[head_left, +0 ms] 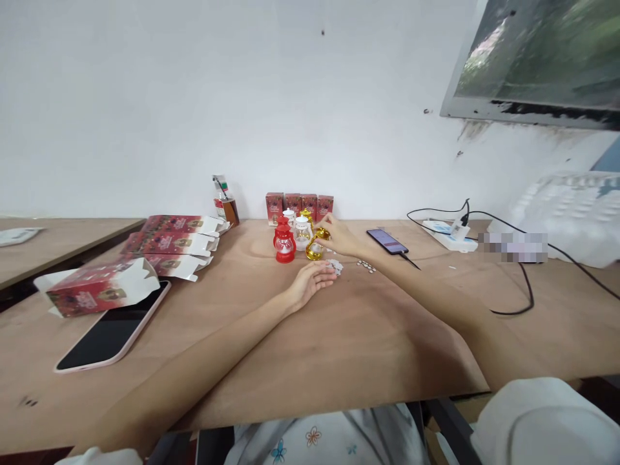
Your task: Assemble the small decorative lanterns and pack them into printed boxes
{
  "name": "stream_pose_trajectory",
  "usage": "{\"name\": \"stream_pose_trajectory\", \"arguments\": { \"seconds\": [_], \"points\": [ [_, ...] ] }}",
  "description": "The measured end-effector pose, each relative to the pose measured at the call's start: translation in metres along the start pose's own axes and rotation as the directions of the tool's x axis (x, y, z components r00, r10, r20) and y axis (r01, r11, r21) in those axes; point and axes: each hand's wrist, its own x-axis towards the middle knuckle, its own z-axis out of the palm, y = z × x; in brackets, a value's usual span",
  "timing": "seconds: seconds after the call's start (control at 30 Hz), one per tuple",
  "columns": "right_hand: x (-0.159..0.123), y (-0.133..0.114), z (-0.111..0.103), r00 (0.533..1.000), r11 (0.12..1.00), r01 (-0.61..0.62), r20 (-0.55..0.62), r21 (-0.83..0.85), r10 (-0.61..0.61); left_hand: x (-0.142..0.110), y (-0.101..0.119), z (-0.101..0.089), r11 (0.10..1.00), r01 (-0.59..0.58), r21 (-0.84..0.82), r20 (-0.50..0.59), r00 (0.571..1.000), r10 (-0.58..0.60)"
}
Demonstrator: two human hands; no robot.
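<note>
My right hand [339, 237] has its fingers closed at the top of a small gold lantern [314, 250], which leans toward that hand. Just left of it stand a red lantern [285, 245] and a white lantern [303, 236], both upright. Another white lantern and a second gold lantern [306, 214] are partly hidden behind these. Lower down, my left hand [312, 284] lies on the table with its fingers stretched out. Its fingertips are beside a small pile of white pieces [334, 266]. Several small round pieces [367, 266] are scattered to the right.
Small red boxes [274, 208] line the wall behind the lanterns. Opened red cartons [97, 290] and a large phone [116, 329] occupy the left. On the right are another phone [387, 241], a white power strip [450, 236] and black cables [530, 300].
</note>
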Motion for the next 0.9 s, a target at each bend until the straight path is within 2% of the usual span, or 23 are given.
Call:
{"name": "stream_pose_trajectory", "arguments": {
  "seconds": [0.1,0.17,0.23,0.3,0.33,0.43,0.47,0.5,0.53,0.57,0.6,0.63,0.7,0.73,0.77,0.8,0.83,0.9],
  "points": [
    [-0.011,-0.016,-0.003,0.998,0.996,-0.059,0.011,-0.067,0.06,0.001,0.003,-0.001,0.997,0.033,-0.071,-0.016,0.999,-0.034],
    [-0.026,-0.032,-0.003,0.999,0.986,-0.035,-0.019,-0.16,0.033,0.002,0.004,0.0,0.996,0.033,-0.088,-0.017,0.999,-0.035],
    [-0.047,-0.049,-0.001,0.996,0.949,0.094,0.022,-0.3,-0.092,0.002,0.005,0.002,0.996,0.009,-0.092,-0.022,1.0,-0.011],
    [-0.072,-0.064,0.004,0.964,0.875,0.266,0.128,-0.406,-0.234,0.001,0.006,0.005,0.998,-0.033,-0.055,-0.038,0.999,0.031],
    [-0.084,-0.07,0.006,0.942,0.841,0.334,0.171,-0.425,-0.288,0.0,0.007,0.007,0.998,-0.054,-0.03,-0.049,0.997,0.052],
    [-0.115,-0.073,0.01,0.878,0.78,0.478,0.194,-0.403,-0.438,-0.002,0.012,0.011,0.984,-0.146,0.106,-0.081,0.985,0.154],
    [-0.122,-0.068,0.009,0.88,0.791,0.474,0.171,-0.387,-0.443,-0.003,0.015,0.01,0.96,-0.208,0.189,-0.09,0.97,0.227],
    [-0.127,-0.061,0.008,0.909,0.827,0.413,0.121,-0.381,-0.399,-0.003,0.018,0.009,0.911,-0.285,0.297,-0.09,0.942,0.324],
    [-0.131,-0.051,0.005,0.949,0.873,0.309,0.061,-0.377,-0.309,-0.003,0.021,0.005,0.827,-0.364,0.429,-0.073,0.898,0.433],
    [-0.133,-0.039,0.002,0.983,0.915,0.165,-0.016,-0.368,-0.183,-0.002,0.023,0.001,0.706,-0.431,0.562,-0.029,0.843,0.537],
    [-0.134,-0.025,-0.002,0.996,0.938,0.012,-0.078,-0.347,-0.042,-0.001,0.025,-0.005,0.567,-0.48,0.669,0.033,0.781,0.623],
    [-0.134,-0.011,-0.006,0.988,0.94,-0.125,-0.127,-0.318,0.089,0.0,0.026,-0.011,0.425,-0.513,0.746,0.112,0.725,0.68],
    [-0.136,0.016,-0.012,0.913,0.893,-0.399,-0.186,-0.21,0.364,0.002,0.025,-0.022,0.196,-0.549,0.813,0.253,0.635,0.729],
    [-0.137,0.026,-0.014,0.847,0.841,-0.526,-0.168,-0.126,0.504,0.004,0.023,-0.027,0.122,-0.554,0.823,0.301,0.609,0.734],
    [-0.139,0.033,-0.015,0.793,0.793,-0.606,-0.126,-0.064,0.596,0.005,0.021,-0.03,0.074,-0.557,0.827,0.332,0.59,0.736],
    [-0.141,0.037,-0.015,0.759,0.76,-0.65,-0.081,-0.024,0.646,0.006,0.019,-0.033,0.044,-0.556,0.83,0.351,0.583,0.733],
    [-0.142,0.039,-0.014,0.745,0.746,-0.666,-0.036,0.004,0.666,0.007,0.017,-0.033,0.027,-0.555,0.832,0.367,0.585,0.723],
    [-0.141,0.034,-0.009,0.77,0.77,-0.638,0.034,0.013,0.638,0.007,0.014,-0.032,0.014,-0.556,0.831,0.389,0.6,0.699]
  ]
}}
